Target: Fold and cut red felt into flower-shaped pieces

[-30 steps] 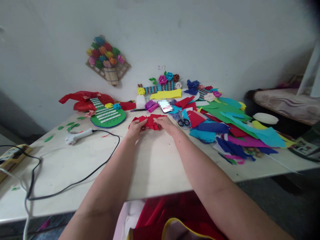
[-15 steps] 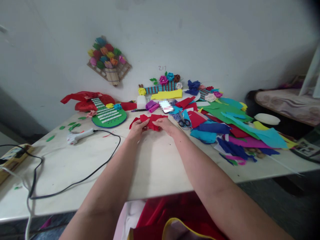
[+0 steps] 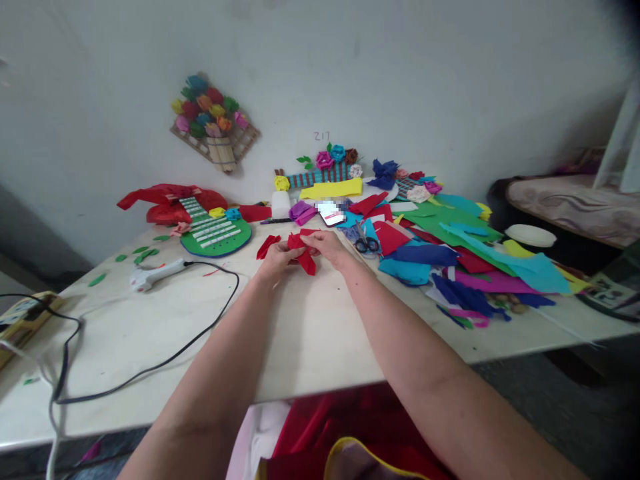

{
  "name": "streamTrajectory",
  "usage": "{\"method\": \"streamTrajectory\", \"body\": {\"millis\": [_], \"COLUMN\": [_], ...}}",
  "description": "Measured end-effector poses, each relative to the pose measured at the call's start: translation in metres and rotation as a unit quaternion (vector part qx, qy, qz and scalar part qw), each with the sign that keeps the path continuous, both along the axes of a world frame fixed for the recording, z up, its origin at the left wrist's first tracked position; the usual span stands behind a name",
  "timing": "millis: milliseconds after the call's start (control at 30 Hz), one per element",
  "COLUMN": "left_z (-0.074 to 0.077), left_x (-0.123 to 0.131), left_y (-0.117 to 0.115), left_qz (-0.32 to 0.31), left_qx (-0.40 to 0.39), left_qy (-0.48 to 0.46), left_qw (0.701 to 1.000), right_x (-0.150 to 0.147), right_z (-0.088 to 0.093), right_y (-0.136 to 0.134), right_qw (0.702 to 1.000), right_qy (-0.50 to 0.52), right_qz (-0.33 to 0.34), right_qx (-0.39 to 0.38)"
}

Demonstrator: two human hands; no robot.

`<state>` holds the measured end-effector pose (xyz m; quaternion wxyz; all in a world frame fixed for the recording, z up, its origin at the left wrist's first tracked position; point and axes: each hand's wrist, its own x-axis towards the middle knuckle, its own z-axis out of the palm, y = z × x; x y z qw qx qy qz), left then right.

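Note:
My left hand (image 3: 275,259) and my right hand (image 3: 331,247) meet over the middle of the white table (image 3: 310,333). Both pinch a small red felt piece (image 3: 304,255) that hangs a little above the tabletop. Another red felt scrap (image 3: 267,245) lies on the table just left of my hands, and more red scraps sit behind them. A pair of black-handled scissors (image 3: 367,243) lies just right of my right hand.
A heap of coloured felt sheets (image 3: 460,257) covers the table's right side. A white glue gun (image 3: 153,274) with a black cord (image 3: 165,353) lies at left, near a green guitar-shaped craft (image 3: 215,230). Felt flower crafts stand against the wall (image 3: 325,170).
My hands have drawn closer together and gathered the red felt into a smaller folded piece. One red scrap now lies apart on the table at left.

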<state>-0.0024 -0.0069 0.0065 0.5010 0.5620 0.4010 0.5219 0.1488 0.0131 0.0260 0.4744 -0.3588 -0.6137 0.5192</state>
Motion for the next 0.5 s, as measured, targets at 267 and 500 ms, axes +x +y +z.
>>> {"method": "streamTrajectory", "body": {"millis": [267,500], "left_z": [0.0036,0.0028], "left_x": [0.0035,0.0047], "left_y": [-0.0047,-0.0038], "left_qz": [-0.020,-0.039], "left_qx": [-0.035,-0.043], "left_qy": [0.027,0.001], "left_qw": [0.999,0.998], "right_x": [-0.0052,-0.0056], "right_z": [-0.0022,-0.0016], "right_y": [0.0044,0.0055], "right_qw": [1.000,0.999], "right_qy": [-0.010,0.027], "right_qz": [-0.016,-0.029], "right_qx": [0.001,-0.027]}}
